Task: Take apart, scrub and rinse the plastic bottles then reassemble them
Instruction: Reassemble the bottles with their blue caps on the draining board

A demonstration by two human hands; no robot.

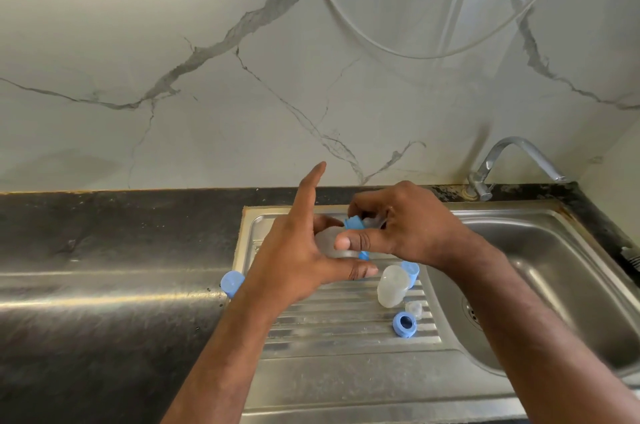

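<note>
Left hand (294, 250): cradling clear bottle (329, 243) over draining board (346, 330), thumb beneath, forefinger pointing up. Right hand (405, 226): fingers pinching blue collar (354, 223) at bottle's neck. Lying on board: second bottle (393, 286), blue ring (404, 324), small clear piece (414, 309). Sitting beside left wrist: blue cap (231, 282).

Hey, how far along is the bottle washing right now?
Looks done: one bottle lies in pieces on the drainboard, with a blue ring and small clear part beside it. In hand: the left hand holds a second bottle while the right hand grips its blue collar. Left: no brush or running water shows, so scrubbing, rinsing and reassembly seemingly remain.
</note>
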